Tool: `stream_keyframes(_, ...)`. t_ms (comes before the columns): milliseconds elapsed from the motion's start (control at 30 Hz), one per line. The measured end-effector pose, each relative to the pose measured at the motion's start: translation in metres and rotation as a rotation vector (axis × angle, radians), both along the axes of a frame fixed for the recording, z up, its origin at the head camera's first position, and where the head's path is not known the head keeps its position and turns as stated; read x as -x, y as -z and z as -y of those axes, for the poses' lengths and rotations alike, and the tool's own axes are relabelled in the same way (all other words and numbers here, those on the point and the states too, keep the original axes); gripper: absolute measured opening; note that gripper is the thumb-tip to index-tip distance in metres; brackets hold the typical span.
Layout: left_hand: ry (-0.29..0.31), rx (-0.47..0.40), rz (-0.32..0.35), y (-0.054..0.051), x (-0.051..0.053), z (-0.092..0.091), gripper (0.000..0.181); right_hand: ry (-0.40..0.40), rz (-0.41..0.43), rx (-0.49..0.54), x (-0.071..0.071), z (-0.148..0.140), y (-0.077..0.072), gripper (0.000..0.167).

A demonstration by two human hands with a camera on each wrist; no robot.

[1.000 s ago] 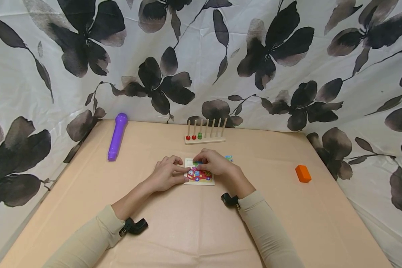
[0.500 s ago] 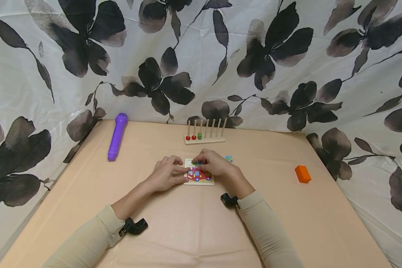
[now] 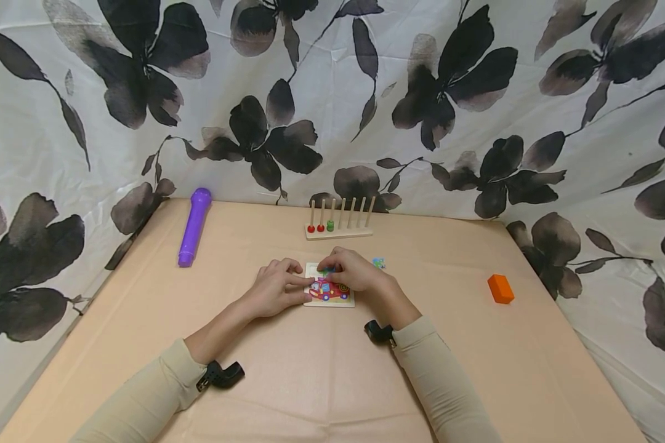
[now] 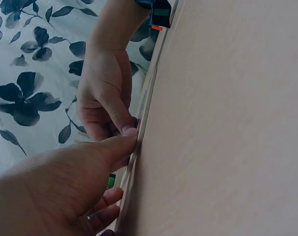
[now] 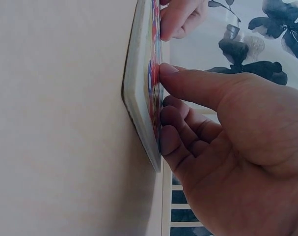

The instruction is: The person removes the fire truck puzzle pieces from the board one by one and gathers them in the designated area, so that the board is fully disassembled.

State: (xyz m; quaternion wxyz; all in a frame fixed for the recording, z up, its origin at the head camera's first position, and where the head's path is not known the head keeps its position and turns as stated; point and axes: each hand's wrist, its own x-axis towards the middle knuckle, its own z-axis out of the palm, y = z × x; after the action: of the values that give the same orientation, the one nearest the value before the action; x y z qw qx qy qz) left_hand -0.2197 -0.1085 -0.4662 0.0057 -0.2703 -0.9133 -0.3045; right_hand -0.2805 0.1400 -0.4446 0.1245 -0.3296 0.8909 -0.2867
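Vehicle puzzle board (image 3: pixel 332 303): lies on the tan table covering (image 3: pixel 327 381), directly between the two hands; it could slide or turn if the right hand's push outweighs the left hand's steadying.
Left hand (image 3: pixel 277 288): fingers extended, loosely spread, tips at the board's left side; contact is light, so slippage is judged possible.
Right hand (image 3: pixel 356 271): fingers bent, thumb and fingertips pinching a green puzzle piece (image 3: pixel 325 271) at the board's upper part.
Green puzzle piece: mostly hidden; seating cannot be told. Wrong orientation or uneven pressure could jam it or tip one edge up.
Loose blue-green piece (image 3: pixel 378 263): on the covering just beyond the right hand; a careless wrist sweep could knock it away.
Peg bead rack (image 3: pixel 339 235): stands behind the board, apart from both hands; low risk unless a hand overreaches.
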Motion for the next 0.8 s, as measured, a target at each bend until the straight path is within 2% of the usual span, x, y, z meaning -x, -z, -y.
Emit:
stream_keyframes(267, -0.003, 0.006, 0.004, -0.0003, 0.0002, -0.0002, 0.04, -0.006, -0.023, -0.019, 0.0007, 0.0004, 0.0008, 0.027)
stream_keyframes(800, 0.0, 0.009, 0.006, -0.0002, 0.0008, 0.0001, 0.04, 0.025, -0.013, -0.02, 0.0005, 0.0, 0.001, 0.026)
